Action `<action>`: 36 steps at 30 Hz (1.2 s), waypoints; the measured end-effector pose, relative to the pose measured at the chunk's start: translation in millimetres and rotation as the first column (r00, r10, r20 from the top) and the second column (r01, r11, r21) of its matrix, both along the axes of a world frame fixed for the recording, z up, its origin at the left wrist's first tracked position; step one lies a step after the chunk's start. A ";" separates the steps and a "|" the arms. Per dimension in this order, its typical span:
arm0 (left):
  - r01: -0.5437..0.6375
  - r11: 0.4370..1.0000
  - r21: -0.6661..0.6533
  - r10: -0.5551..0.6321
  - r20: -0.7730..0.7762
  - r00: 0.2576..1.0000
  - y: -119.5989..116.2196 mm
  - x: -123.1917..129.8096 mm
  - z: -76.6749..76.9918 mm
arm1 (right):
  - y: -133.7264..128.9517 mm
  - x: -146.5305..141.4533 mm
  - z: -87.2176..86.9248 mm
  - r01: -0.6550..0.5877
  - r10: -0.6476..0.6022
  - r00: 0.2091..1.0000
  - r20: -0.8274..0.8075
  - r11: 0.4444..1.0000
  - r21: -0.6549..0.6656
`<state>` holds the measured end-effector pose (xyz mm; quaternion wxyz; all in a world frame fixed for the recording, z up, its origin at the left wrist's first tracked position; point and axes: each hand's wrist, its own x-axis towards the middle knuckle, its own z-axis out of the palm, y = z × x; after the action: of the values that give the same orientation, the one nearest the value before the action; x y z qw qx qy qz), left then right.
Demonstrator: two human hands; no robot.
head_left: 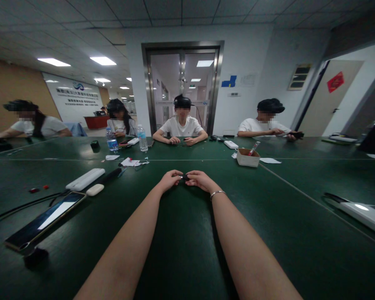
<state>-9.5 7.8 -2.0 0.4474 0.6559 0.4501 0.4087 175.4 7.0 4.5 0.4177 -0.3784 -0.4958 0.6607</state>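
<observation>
Both my arms reach forward over a dark green table [187, 233]. My left hand [170, 180] pinches the left end of a small black object with a shiny silvery part [184, 177]. From the other side my right hand [200, 180], with a silver bangle on its wrist, closes its fingers on the same object. It is too small for me to tell its kind, and the fingers cover much of it.
To the left lie a phone [46, 221], a white power bank [85, 179] and a white earbud case [95, 190]. Ahead stand water bottles [142, 139] and a small open box [248, 159]. A white device [364, 212] lies right. Several people with headsets sit across.
</observation>
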 end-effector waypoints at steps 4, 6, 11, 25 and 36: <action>-0.006 1.000 0.001 0.006 -0.008 1.000 3.7 -0.3 -3.1 | -0.2 -0.5 0.7 0.006 -0.006 1.000 0.001 1.000 -0.006; -0.008 1.000 -0.004 0.008 -0.013 1.000 5.5 -0.6 -4.6 | -0.4 -0.4 0.8 0.007 -0.007 1.000 0.004 1.000 -0.004; -0.018 0.999 -0.034 0.017 -0.029 0.999 6.7 0.0 -5.2 | -0.5 -0.3 0.4 -0.001 0.001 1.000 -0.003 1.000 0.000; -0.017 1.000 -0.011 0.017 -0.004 1.000 -4.0 2.0 2.5 | -0.4 -0.2 -0.3 -0.001 0.001 1.000 -0.003 1.000 0.004; 0.001 0.999 -0.033 -0.001 0.015 1.000 6.2 2.3 -6.5 | 4.3 0.7 -5.2 0.004 -0.004 1.000 -0.002 1.000 0.016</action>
<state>-7.2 14.0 -8.5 0.4616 0.6457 0.4532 0.4057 176.1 11.4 -0.8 0.4226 -0.3753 -0.4998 0.6563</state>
